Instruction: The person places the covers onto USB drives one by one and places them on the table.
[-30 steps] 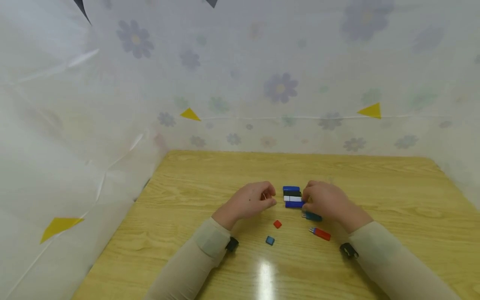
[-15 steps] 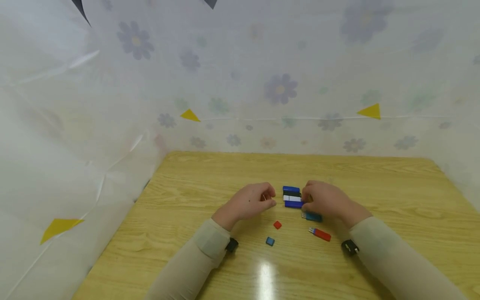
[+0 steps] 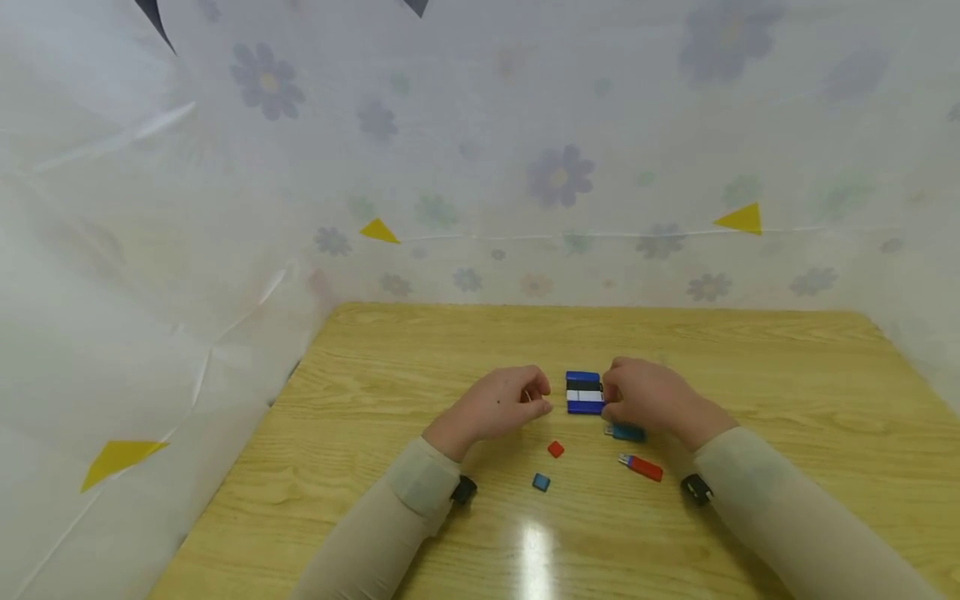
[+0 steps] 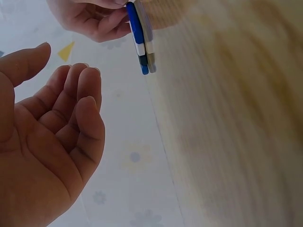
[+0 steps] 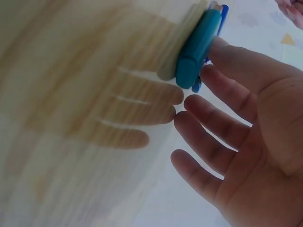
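Observation:
In the head view, a row of USB sticks lies side by side: a blue stick (image 3: 582, 377) farthest back, a black one (image 3: 583, 387), a white one (image 3: 584, 397) and a nearer blue stick (image 3: 584, 408). My right hand (image 3: 651, 402) is at the row's right end, its thumb and fingertips against the stick ends. The right wrist view has the teal USB stick (image 5: 198, 49) in front of those fingertips, hiding most of the row. To the row's left, my left hand (image 3: 498, 406) holds nothing; its fingers are loosely bent, apart from the sticks.
A red USB stick (image 3: 641, 467) with its metal plug bare lies nearer me. Left of it are a small red cap (image 3: 556, 449) and a small blue-grey cap (image 3: 541, 482). A flowered sheet (image 3: 480, 167) hangs behind the wooden table (image 3: 420, 342).
The nearer blue stick has slid slightly left, so its left end now lines up with the others. My right hand has shifted a little left with it. My left hand stays put.

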Tool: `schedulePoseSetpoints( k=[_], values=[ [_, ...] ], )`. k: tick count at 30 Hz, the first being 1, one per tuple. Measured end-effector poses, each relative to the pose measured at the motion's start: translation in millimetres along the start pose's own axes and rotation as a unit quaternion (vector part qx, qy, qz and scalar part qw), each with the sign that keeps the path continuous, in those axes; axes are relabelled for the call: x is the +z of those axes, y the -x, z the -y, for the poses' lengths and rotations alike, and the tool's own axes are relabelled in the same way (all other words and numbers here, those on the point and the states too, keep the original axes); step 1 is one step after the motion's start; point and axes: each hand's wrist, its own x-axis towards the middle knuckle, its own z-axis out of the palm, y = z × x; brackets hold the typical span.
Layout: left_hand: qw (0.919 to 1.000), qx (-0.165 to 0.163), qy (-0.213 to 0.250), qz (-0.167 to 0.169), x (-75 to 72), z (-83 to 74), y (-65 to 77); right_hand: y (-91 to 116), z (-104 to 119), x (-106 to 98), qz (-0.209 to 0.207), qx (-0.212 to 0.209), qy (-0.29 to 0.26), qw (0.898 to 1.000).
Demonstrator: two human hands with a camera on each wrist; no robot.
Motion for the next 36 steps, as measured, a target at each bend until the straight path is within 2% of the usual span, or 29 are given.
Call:
schedulePoseSetpoints(
  k=[7,16,20,24,30,36],
  values=[
    [1.0,0.003,-0.006,0.003,-0.2,-0.7,-0.2,11,-9,-5,-0.034,0.009,-0.054,0.998],
    [0.9998,-0.008,-0.017,0.01,-1.2,-0.6,-1.6,30,-9,-13,-0.072,0.001,-0.078,0.994],
    [0.9996,-0.003,-0.025,0.016,-1.2,-0.2,-1.4,35,-6,-15,-0.08,0.006,-0.091,0.993],
    [0.9976,0.005,-0.057,0.037,1.2,1.4,-0.6,37,-7,-14,-0.087,0.003,-0.104,0.991],
    [0.9899,-0.014,-0.111,0.088,9.4,3.7,1.9,38,-9,-11,-0.086,-0.001,-0.117,0.989],
    [0.9828,-0.015,-0.153,0.103,19.3,-2.6,3.9,39,-10,-12,-0.094,-0.011,-0.111,0.989]
  ],
)
